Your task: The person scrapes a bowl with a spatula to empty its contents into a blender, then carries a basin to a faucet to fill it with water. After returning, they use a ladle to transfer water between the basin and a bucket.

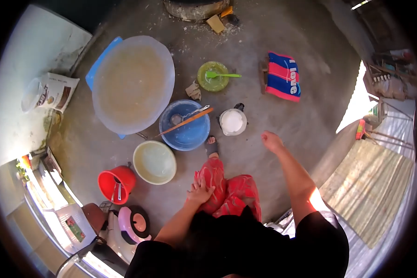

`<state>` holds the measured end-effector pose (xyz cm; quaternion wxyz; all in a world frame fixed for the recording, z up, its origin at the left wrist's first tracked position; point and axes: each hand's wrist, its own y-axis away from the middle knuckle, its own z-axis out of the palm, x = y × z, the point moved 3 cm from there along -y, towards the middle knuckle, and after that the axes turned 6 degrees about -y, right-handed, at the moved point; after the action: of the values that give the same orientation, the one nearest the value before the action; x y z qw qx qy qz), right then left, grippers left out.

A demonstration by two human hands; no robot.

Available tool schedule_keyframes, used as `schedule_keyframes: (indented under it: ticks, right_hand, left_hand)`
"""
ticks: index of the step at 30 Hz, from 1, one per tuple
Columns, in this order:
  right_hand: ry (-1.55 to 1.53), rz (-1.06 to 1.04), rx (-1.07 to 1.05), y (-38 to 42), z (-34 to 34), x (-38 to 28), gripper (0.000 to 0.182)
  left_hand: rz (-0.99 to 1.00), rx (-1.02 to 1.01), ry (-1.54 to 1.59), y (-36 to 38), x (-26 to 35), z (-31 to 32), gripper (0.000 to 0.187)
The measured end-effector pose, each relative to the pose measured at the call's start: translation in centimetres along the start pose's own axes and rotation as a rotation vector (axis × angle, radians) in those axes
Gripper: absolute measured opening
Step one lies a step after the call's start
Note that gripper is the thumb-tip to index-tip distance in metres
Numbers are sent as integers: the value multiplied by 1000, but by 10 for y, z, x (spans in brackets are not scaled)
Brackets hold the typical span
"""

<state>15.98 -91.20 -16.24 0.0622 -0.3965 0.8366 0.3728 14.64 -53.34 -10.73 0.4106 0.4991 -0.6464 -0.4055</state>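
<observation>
My left hand (200, 190) lies on my left thigh over red patterned trousers (211, 178), its fingers spread. My right hand (272, 141) is held out over the floor in a loose fist, and I see nothing in it. Closest to that fist is a small round container (233, 122) with a white top or white contents and a dark handle. Left of it stands a blue basin (190, 138) with a wooden stick (190, 120) and a metal utensil across its rim. A pale green basin (154, 162) is beside it.
A large round pale sheet or tray (133, 83) covers the floor at left. Behind are a green plate (213, 85) with a green spatula (223, 74) and a striped cushion (282, 76) on a low stool. A red bucket (116, 184) and a scooter (132, 227) stand at lower left.
</observation>
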Motion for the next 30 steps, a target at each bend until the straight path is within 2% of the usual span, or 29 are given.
schedule_keyframes:
  ticks: [1, 5, 6, 7, 8, 10, 11, 13, 16, 20, 22, 26, 30]
  right_hand:
    - [24, -49, -47, -19, 3, -6, 16]
    - [167, -186, -225, -99, 21, -27, 19]
    - [226, -227, -276, -120, 25, -41, 26]
    - [296, -275, -359, -151, 39, -42, 34]
    - [302, -279, -387, -169, 49, -41, 34]
    - [495, -429, -426, -208, 68, -49, 60]
    - [486, -443, -450, -222, 76, -52, 60]
    - [676, -539, -523, -238, 87, -56, 80]
    - [741, -550, -602, -257, 101, -50, 90]
    - [809, -636, -701, -271, 116, -51, 92]
    - [898, -506, -946, -272, 128, -47, 89]
    - [794, -585, -842, -277, 146, -19, 85]
    - [692, -543, -764, -256, 137, -2, 84]
  left_hand:
    - [-15, -18, 22, -11, 10, 0, 77]
    - [5, 139, -77, -42, 38, 20, 74]
    - [11, 212, -98, -48, 46, 27, 72]
    - [-55, 152, -71, -42, 68, 11, 74]
    - [-70, 132, -57, -43, 77, 11, 74]
    - [-126, 241, 106, -53, 93, 10, 77]
    - [-171, 275, 81, -55, 104, 12, 80]
    - [-209, 260, 104, -57, 121, 16, 81]
    - [-246, 265, 190, -62, 140, 17, 85]
    - [-328, 264, 260, -65, 145, 28, 84]
    - [-343, 253, 278, -67, 147, 27, 83]
    - [-366, 283, 263, -69, 151, 22, 81]
    - [-389, 235, 251, -67, 146, 17, 80]
